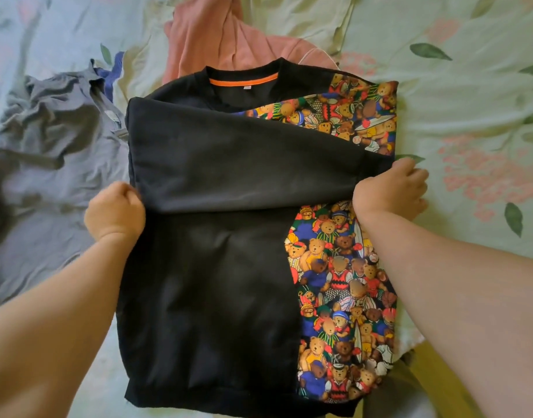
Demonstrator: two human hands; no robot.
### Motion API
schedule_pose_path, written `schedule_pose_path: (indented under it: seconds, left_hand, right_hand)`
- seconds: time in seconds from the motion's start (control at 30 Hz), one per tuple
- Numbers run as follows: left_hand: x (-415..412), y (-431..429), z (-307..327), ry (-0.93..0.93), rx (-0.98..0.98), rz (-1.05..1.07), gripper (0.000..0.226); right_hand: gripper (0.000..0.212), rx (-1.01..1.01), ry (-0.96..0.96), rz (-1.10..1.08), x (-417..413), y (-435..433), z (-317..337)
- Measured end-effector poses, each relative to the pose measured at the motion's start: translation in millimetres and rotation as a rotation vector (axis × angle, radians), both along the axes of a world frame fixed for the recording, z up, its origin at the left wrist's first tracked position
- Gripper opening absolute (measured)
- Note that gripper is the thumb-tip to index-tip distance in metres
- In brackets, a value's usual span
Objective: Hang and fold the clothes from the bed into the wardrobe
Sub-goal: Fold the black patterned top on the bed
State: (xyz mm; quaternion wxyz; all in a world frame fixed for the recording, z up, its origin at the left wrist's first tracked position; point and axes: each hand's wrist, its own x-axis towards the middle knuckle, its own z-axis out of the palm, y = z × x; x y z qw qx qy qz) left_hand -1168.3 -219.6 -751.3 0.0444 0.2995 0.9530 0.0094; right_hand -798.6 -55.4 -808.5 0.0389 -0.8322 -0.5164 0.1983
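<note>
Black sweatshirt [211,282] with a teddy-bear print panel [340,291] down the side nearer the right hand. Lies flat on the bed sheet [470,86], mid-view, straight ahead of the person. Long axis near to far: collar [244,75] (orange band inside it) points away, ribbed hem [199,396] sits nearest. One black sleeve [244,164] folded across the chest, running crosswise from the left edge to the right edge, sloping a little toward the person at the right end.

Left hand [116,211]: at the sweatshirt's left edge, just under the sleeve's fold, fingers curled tight on the fabric there. Right hand [392,191]: at the right edge, thumb and fingers closed on the sleeve's cuff end. Hands well apart, one on either side of the garment, forearms reaching in from the near corners.

Beyond the collar, partly under it: a crumpled pink garment [217,40]. Just beside the left edge: a rumpled grey-blue garment [48,146]. Under everything: the pale green sheet, printed with pink flowers and dark leaves.
</note>
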Motion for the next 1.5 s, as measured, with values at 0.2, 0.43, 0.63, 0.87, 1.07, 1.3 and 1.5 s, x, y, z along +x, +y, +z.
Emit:
schedule_pose_path:
  seconds: [0.2, 0.43, 0.63, 0.87, 1.07, 1.3, 1.5]
  left_hand:
    - [0, 101, 3, -0.109, 0.017, -0.180, 0.055]
    - [-34, 194, 9, -0.078, -0.507, -0.428, 0.105]
    - [-45, 212, 6, -0.140, -0.622, -0.392, 0.103]
    - [-54, 196, 0, 0.048, -0.575, -0.462, 0.098]
    - [-56, 181, 9, 0.025, -0.506, -0.474, 0.059]
    - [-30, 123, 23, 0.154, -0.235, -0.518, 0.025]
    - [-12, 2, 23, 0.007, 0.150, -0.395, 0.025]
  right_hand:
    - [0.099, 0.056, -0.117, 0.355, -19, 65, 9]
    - [0.135, -0.340, -0.260, 0.830, -32, 139, 6]
    - [0.145, -0.382, -0.422, 0.907, -24, 166, 4]
    - [0.088, -0.355, -0.423, 0.892, -36, 158, 2]
    - [0.096, -0.105, -0.282, 1.012, -20, 145, 16]
    - [0.038, 0.037, -0.309, 1.182, -13, 77, 35]
    - [0.019, 0.236, -0.101, 1.185, 17, -24, 52]
